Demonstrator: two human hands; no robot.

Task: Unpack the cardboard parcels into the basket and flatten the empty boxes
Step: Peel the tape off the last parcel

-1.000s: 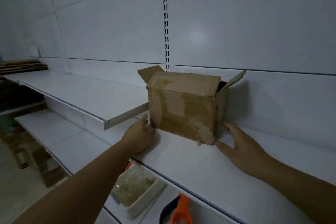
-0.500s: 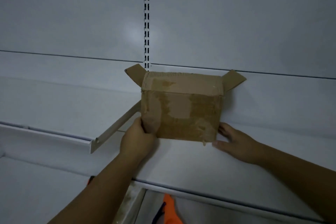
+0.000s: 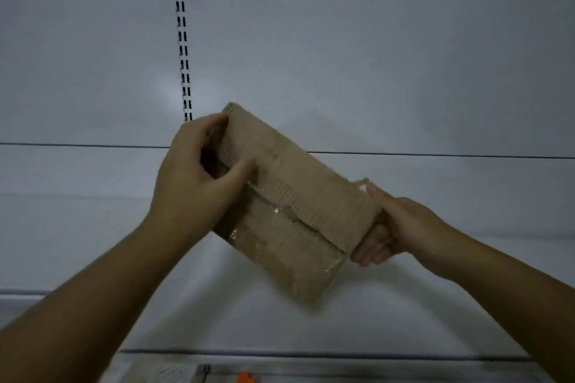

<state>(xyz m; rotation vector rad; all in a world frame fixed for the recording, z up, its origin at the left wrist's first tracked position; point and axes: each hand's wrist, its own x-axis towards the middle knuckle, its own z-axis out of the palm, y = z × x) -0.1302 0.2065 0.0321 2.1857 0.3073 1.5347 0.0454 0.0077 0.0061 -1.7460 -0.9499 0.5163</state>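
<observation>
We see one cardboard box (image 3: 289, 211), held in the air by two bare hands in front of a white shelving back panel (image 3: 373, 71). The box sits at the centre of the view and is tilted, its long side running from about 10 o'clock down to 4 o'clock. The face turned toward us shows two flaps meeting at one seam, with scraps of clear tape (image 3: 249, 239) shining along it and near the lower edge.

The left hand (image 3: 196, 177) grips the 10 o'clock end, its fingers curled over the top edge and its thumb (image 3: 239, 169) pressed on the near face. The right hand (image 3: 395, 224) grips the 4 o'clock end, its fingers wrapped under and round that end.

One slotted upright strip (image 3: 183, 50) runs down the panel from 12 o'clock and ends behind the left hand. One white shelf (image 3: 186, 305) lies below the box. We cannot tell whether the box's lowest corner touches it. At 6 o'clock, on the bottom edge of the view, one small orange object (image 3: 245, 378) peeks out, too cropped to name.
</observation>
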